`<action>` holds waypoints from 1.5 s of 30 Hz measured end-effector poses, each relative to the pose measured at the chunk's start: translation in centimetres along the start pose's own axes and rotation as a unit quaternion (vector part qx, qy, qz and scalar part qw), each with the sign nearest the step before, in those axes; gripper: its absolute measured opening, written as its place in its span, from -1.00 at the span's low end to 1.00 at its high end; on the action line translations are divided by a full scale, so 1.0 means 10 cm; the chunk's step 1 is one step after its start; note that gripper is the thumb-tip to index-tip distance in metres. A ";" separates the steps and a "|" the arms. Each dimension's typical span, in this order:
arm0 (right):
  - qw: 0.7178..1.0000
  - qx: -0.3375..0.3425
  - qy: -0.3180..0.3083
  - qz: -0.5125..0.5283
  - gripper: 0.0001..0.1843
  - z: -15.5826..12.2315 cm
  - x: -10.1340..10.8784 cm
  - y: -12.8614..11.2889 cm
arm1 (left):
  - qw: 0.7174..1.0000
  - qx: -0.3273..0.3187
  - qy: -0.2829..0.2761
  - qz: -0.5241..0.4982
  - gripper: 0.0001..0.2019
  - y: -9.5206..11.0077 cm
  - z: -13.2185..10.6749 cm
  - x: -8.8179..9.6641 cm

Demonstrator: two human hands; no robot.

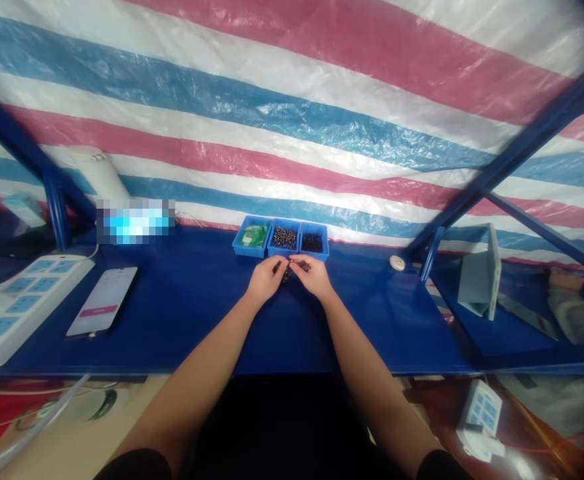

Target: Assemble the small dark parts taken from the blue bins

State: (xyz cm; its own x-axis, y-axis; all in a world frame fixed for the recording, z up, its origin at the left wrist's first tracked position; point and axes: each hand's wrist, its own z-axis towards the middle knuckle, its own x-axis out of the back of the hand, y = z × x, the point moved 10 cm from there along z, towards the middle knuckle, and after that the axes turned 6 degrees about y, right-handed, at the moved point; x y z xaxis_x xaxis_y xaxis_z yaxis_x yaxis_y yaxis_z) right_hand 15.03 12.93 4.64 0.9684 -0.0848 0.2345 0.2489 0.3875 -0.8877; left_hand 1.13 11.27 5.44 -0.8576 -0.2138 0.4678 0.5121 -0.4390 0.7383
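Note:
My left hand (266, 277) and my right hand (312, 275) meet over the blue table, just in front of three small blue bins. Fingertips of both hands are pinched close together, and whatever they hold is too small to name. Below the fingers lies a little dark pile of small parts (287, 274), partly hidden by the hands. The left bin (250, 251) has a green plastic packet (255, 235) in it. Small brass-and-dark pieces (285, 237) fill the middle bin, and small black pieces (313, 243) the right one.
A phone (103, 301) and a white power strip (37, 300) lie on the table's left side. A round cream object (397, 263) sits at the right. Blue metal posts (472, 187) frame the table; beyond them are a tablet stand (479, 277) and another person's sleeve (579, 317).

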 end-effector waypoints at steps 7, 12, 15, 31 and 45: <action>1.000 -0.006 0.009 0.006 -0.72 0.01 0.02 0.01 | 1.000 0.008 0.014 -0.021 -0.76 -0.06 0.00 -0.01; 1.000 -0.003 0.002 0.009 -0.73 0.00 -0.01 0.02 | 0.999 -0.006 0.020 -0.025 -0.77 -0.05 0.01 0.00; 1.000 0.002 0.011 0.006 -0.71 0.00 0.00 0.03 | 1.000 -0.005 0.017 -0.021 -0.76 -0.04 0.01 0.00; 1.000 -0.007 0.009 -0.005 -0.71 0.00 -0.02 0.06 | 1.000 0.016 0.015 -0.018 -0.77 -0.08 0.00 0.00; 1.000 -0.009 0.013 -0.001 -0.72 -0.01 -0.01 0.06 | 1.000 0.016 0.015 -0.015 -0.75 -0.09 -0.01 0.00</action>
State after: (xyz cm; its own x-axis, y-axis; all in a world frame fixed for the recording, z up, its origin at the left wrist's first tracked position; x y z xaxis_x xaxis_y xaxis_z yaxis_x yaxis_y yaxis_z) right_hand 15.12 13.10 4.10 0.9678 -0.1103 0.2264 0.2514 0.3707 -0.8940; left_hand 0.69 11.61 4.71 -0.8738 -0.2270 0.4300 0.4862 -0.4185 0.7671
